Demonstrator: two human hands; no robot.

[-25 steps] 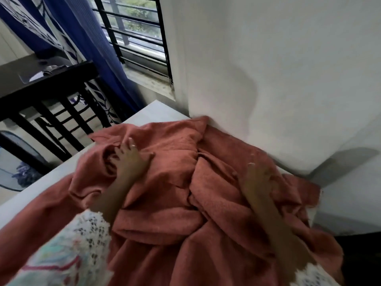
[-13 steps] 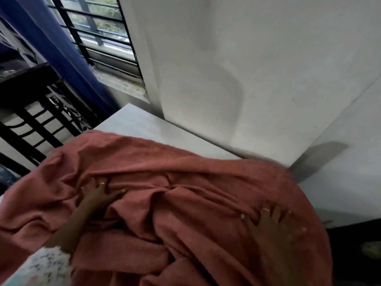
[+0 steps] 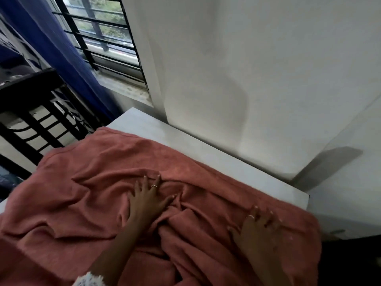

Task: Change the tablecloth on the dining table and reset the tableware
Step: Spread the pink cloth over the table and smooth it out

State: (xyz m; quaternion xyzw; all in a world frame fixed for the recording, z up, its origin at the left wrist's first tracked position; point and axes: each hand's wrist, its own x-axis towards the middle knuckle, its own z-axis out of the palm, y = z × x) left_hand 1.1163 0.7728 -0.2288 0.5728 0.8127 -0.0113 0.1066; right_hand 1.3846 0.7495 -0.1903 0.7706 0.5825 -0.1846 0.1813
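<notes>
Tablecloth (image 3: pixel 103 182) under both flat hands (image 3: pixel 147 200)

A: Tablecloth (image 3: pixel 115 178): rust-pink cloth, nappy like terry, matt, heavily creased.

B: Counter (image 3: pixel 216 153): pale, smooth, faint sheen; material not determinable.

A: Wall (image 3: pixel 268 69): painted, matt, lightly smudged. Window grille (image 3: pixel 107 36): black metal bars, satin.

B: Curtain (image 3: pixel 61 50): blue woven cloth, matt. Ring (image 3: pixel 154 186) on left hand: shiny metal.

A white wall (image 3: pixel 268 69) meets a barred window (image 3: pixel 103 32) with a blue curtain (image 3: pixel 51 48) above black railing (image 3: pixel 31 112).
</notes>
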